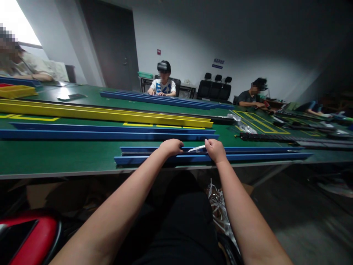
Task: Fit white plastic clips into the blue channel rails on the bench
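Observation:
A long blue channel lies along the near edge of the green table, with a dark strip inside it. My left hand rests over the middle of this channel, fingers curled down; what they hold, if anything, is hidden. A little to the right, my right hand is closed in a pinch on a thin white strip. The strip loops from its fingers back toward the left hand, just above the channel.
Beyond lie more blue channels and a long yellow channel. Clear plastic wrap and a black strip are at right. Several people sit around the table. White scrap strips hang below its edge, right of my legs.

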The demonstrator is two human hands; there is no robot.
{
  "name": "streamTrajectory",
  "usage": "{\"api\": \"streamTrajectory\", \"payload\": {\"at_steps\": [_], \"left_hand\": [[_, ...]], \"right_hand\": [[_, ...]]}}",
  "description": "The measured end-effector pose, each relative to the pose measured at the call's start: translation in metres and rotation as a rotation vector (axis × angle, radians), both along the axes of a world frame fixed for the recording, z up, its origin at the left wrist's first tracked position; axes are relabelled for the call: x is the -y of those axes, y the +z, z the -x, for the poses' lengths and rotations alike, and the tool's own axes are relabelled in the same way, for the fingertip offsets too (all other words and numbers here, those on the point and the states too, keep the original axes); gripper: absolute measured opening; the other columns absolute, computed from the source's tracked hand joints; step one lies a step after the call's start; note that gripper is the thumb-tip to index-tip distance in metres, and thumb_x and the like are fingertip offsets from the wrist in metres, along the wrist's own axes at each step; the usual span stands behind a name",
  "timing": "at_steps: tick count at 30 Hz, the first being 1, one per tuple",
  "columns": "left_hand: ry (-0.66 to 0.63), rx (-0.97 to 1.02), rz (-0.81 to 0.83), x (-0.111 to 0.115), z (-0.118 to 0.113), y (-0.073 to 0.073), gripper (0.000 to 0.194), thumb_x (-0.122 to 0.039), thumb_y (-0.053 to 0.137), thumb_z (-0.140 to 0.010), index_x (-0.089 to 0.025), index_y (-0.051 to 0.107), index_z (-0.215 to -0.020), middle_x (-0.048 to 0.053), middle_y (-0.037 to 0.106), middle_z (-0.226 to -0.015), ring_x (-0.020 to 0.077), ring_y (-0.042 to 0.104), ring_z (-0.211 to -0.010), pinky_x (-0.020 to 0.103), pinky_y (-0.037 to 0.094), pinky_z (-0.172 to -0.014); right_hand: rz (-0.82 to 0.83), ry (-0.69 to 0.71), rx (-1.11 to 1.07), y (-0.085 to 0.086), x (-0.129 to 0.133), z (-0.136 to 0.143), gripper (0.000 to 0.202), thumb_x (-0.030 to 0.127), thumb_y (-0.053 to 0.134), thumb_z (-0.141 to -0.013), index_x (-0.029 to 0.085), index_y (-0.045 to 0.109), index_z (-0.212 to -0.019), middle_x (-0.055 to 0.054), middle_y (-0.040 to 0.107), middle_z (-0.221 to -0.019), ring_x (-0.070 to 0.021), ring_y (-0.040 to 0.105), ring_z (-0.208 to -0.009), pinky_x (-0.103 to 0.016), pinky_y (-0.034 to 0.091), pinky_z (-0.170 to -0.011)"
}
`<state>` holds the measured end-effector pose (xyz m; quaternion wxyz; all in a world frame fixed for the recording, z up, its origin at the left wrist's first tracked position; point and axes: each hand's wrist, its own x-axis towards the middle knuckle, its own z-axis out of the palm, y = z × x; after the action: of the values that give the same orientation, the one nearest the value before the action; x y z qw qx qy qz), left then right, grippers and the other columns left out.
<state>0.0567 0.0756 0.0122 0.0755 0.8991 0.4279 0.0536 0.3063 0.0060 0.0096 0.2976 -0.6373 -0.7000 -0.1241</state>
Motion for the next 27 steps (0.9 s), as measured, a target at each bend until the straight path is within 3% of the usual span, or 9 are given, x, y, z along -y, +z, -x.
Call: {"api": "streamTrajectory", "payload": {"at_steps": [27], "left_hand": [[0.017, 0.002, 0.014, 0.0042, 0.0015, 0.0046, 0.034, -0.055, 0.058, -0.076, -0.031, 0.071, -0.096, 0.003, 0.073, -0.095, 0.0213, 0.066, -0.085, 0.027, 0.046, -0.067]], "right_hand": [[0.006, -0.005, -0.003, 0.0001, -0.0003, 0.0005, 0.048, 0.046, 0.032, -0.097, 0.022, 0.045, -0.057, -0.004, 0.056, -0.063, -0.017, 0.049, -0.064, -0.03, 0.026, -0.06]]}}
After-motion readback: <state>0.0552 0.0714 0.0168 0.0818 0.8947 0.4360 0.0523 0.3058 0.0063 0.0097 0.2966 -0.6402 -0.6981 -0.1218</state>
